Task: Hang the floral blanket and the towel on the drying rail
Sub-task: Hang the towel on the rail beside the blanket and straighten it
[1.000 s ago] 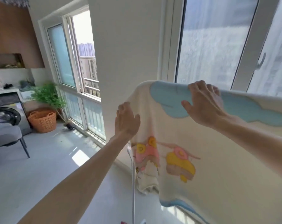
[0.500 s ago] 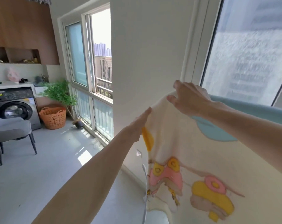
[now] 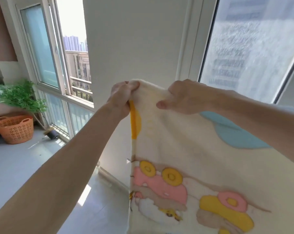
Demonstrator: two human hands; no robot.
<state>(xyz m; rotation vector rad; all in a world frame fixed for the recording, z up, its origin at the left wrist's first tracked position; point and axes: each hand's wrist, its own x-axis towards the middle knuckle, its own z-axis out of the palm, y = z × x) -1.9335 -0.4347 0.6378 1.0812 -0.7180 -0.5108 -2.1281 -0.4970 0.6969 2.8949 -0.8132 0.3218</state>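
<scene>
Item: cream blanket (image 3: 185,149), printed with pink, yellow and pale blue shapes and a yellow band down its left edge. It hangs in front of the white wall pillar (image 3: 134,39), its top edge raised and draped from the upper left corner across to the right, the cloth falling past the bottom of the frame. The rail beneath the fold is hidden by the fabric, so whether the cloth rests on it cannot be told.

Left hand (image 3: 121,97): fingers curled tight around the blanket's upper left corner, bunching the cloth in the fist, with the yellow band dropping straight down from the grip.

Right hand (image 3: 185,97): fingers folded over the top edge just beside the left hand, pinching the cream fabric, thumb extended toward the left along the front of the cloth.

Both forearms are bare and reach up from the bottom of the frame.

Surroundings, left side: tall window (image 3: 41,48) with white frames, with tower blocks in view outside; leafy green plant (image 3: 19,97) near the glass; orange perforated laundry basket (image 3: 13,129) on the pale floor (image 3: 24,157) just below the plant (its contents are not visible).

Right side: a second window (image 3: 247,48) behind the blanket, its view blurred
</scene>
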